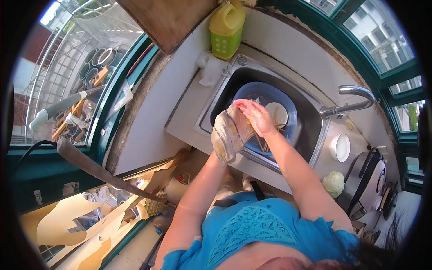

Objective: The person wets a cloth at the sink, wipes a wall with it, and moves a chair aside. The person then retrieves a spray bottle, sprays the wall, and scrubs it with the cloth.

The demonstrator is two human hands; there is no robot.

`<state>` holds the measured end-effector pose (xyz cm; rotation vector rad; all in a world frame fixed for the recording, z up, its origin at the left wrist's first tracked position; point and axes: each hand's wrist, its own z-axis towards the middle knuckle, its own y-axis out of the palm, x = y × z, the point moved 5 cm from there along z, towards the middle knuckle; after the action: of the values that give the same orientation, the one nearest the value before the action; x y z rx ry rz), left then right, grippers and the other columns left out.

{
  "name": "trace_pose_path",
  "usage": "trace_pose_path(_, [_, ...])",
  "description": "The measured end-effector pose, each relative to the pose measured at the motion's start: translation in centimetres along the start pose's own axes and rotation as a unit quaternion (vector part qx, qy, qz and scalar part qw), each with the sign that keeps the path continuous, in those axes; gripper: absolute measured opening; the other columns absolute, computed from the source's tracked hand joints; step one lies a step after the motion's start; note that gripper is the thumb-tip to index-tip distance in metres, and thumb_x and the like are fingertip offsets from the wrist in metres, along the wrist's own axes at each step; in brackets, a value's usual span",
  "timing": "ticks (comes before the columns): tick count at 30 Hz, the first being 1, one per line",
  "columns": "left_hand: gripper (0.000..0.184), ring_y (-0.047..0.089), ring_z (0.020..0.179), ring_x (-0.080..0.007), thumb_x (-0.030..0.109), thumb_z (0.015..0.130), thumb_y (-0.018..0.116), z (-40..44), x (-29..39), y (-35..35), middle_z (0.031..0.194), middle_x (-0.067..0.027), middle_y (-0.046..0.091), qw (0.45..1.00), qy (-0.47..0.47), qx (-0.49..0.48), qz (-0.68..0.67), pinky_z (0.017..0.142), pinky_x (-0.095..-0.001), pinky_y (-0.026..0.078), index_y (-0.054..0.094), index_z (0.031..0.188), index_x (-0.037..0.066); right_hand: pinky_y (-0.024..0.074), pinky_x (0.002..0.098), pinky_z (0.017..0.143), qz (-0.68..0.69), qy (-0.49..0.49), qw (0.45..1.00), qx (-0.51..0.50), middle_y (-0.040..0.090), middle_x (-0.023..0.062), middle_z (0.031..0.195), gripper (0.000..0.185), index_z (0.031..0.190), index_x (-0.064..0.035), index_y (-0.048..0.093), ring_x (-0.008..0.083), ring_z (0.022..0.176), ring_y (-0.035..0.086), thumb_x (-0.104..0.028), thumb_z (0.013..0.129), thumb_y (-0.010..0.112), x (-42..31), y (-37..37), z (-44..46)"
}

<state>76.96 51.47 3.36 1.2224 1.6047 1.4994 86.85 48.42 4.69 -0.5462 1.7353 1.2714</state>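
Just over the blue basin (287,100), a cloth (227,130) covered the left hand (234,120), hiding its fingers; beside it, the right hand (258,118) held its fingers nearly together.

A basin (293,112) holding a dish (276,111) sits in the sink (320,139), a jug (227,32) behind, the tap (334,111) on the right, bowl (340,148) and cabbage (333,183) nearer on that side.
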Motion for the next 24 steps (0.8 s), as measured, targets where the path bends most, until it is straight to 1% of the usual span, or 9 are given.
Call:
trace_pose_path(3, [0.047, 0.045, 0.112, -0.0188, 0.042, 0.093, 0.035, 2.1, -2.2, -3.6, 0.125, -0.0054, 0.044, 0.989, 0.005, -0.136, -0.065, 0.094, -0.0331, 0.037, 0.036, 0.13, 0.013, 0.018, 0.0431, 0.105, -0.539, -0.207, 0.815, -0.048, 0.036, 0.015, 0.136, 0.046, 0.125, 0.0009, 0.044, 0.0276, 0.129, 0.029, -0.031, 0.094, 0.035, -1.4, 7.4, -6.8])
trace_pose_path(5, [0.05, 0.035, 0.122, -0.0183, 0.04, 0.094, 0.031, -0.1, -2.1, 0.9, 0.136, -0.0027, 0.033, 0.992, 0.055, 0.097, 0.067, 0.101, -0.0352, 0.03, 0.026, 0.137, 0.014, 0.0124, 0.0524, 0.103, -0.577, -0.185, 0.793, -0.06, 0.029, 0.013, 0.141, 0.048, 0.131, -0.0095, 0.04, 0.0299, 0.131, 0.025, -0.036, 0.091, 0.04, -2.2, 7.5, -7.6])
trace_pose_path(7, [0.044, 0.036, 0.119, -0.017, 0.037, 0.095, 0.029, -0.1, -2.8, 4.3, 0.131, -0.0035, 0.038, 0.991, 0.101, -0.07, 0.058, 0.102, -0.0358, 0.029, 0.034, 0.13, 0.01, 0.0111, 0.057, 0.101, -0.691, -0.188, 0.698, 0.021, 0.029, 0.0134, 0.141, 0.05, 0.132, -0.0139, 0.039, 0.0314, 0.13, 0.025, -0.042, 0.09, 0.037, -4.1, 5.1, -5.8])
trace_pose_path(12, [0.05, 0.025, 0.129, -0.0176, 0.047, 0.093, 0.028, -1.2, -4.7, 1.1, 0.14, 0.003, 0.028, 0.981, 0.076, -0.163, -0.071, 0.108, -0.0446, 0.015, 0.023, 0.138, 0.026, 0.0139, 0.0585, 0.099, -0.661, -0.142, 0.735, 0.055, 0.02, 0.0225, 0.141, 0.057, 0.135, -0.0136, 0.033, 0.048, 0.126, 0.019, -0.047, 0.089, 0.035, -3.0, 8.0, -8.8])
trace_pose_path(13, [0.051, 0.032, 0.126, -0.0222, 0.048, 0.091, 0.033, -1.4, -4.1, -2.0, 0.136, -0.0025, 0.034, 0.999, 0.025, 0.033, -0.009, 0.106, -0.0448, 0.022, 0.03, 0.135, 0.021, 0.0135, 0.0595, 0.098, -0.599, -0.19, 0.777, 0.026, 0.02, 0.0236, 0.141, 0.061, 0.136, -0.0128, 0.031, 0.0482, 0.126, 0.018, -0.05, 0.088, 0.037, -2.6, 9.6, -10.8])
trace_pose_path(15, [0.051, 0.04, 0.119, -0.0268, 0.046, 0.09, 0.039, -2.3, -2.1, 0.2, 0.13, -0.0088, 0.041, 0.995, 0.077, -0.067, -0.003, 0.1, -0.0448, 0.033, 0.037, 0.13, 0.014, 0.0148, 0.0558, 0.101, -0.651, -0.215, 0.726, -0.054, 0.024, 0.0228, 0.14, 0.064, 0.136, -0.0098, 0.031, 0.0454, 0.127, 0.021, -0.051, 0.087, 0.039, -1.5, 12.1, -15.1])
trace_pose_path(19, [0.043, 0.054, 0.101, -0.0258, 0.035, 0.093, 0.034, -7.2, -2.1, 4.0, 0.115, -0.0122, 0.051, 0.992, 0.115, -0.034, 0.045, 0.081, -0.0379, 0.049, 0.041, 0.124, 0.006, 0.0307, 0.0426, 0.098, -0.461, -0.189, 0.853, -0.156, 0.032, 0.0185, 0.135, 0.06, 0.135, -0.0069, 0.03, 0.032, 0.119, 0.04, -0.046, 0.09, 0.04, -4.8, 11.5, -17.0])
trace_pose_path(21, [0.041, 0.056, 0.093, -0.0223, 0.034, 0.093, 0.033, -9.3, -3.7, 3.6, 0.109, -0.0104, 0.053, 0.995, 0.047, -0.08, -0.034, 0.075, -0.035, 0.052, 0.043, 0.121, 0.005, 0.0465, 0.0354, 0.082, 0.001, 0.081, 0.991, -0.104, 0.039, 0.0148, 0.127, 0.054, 0.133, -0.0099, 0.026, 0.028, 0.101, 0.056, -0.043, 0.092, 0.039, -5.7, 8.8, -15.2])
trace_pose_path(24, [0.044, 0.056, 0.093, -0.0234, 0.04, 0.091, 0.035, -11.6, -7.0, 4.3, 0.108, -0.0111, 0.053, 0.988, 0.067, -0.063, -0.128, 0.077, -0.0388, 0.051, 0.046, 0.118, 0.006, 0.0488, 0.0305, 0.077, -0.048, 0.114, 0.992, -0.027, 0.049, 0.0131, 0.115, 0.048, 0.124, -0.0088, 0.035, 0.0289, 0.097, 0.057, -0.044, 0.091, 0.04, -6.4, 5.1, -13.6])
